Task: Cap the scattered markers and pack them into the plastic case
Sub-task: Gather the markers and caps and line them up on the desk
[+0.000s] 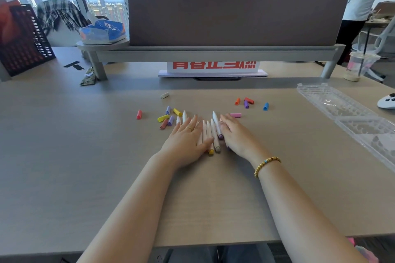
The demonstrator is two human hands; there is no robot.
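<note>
Fingers straight and flat, the left hand [185, 137] and right hand [236, 134] herd the uncapped markers [210, 132] together; some probably lie hidden beneath. Caps [168, 116] lie at eleven and one o'clock, the open plastic case [342, 111] at two. Capping comes next, matching colours.

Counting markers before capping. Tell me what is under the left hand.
White marker barrels poke out from under the left hand, tips beyond its fingers, coloured ends near the wrist. The palm hides how many lie beneath it.
</note>
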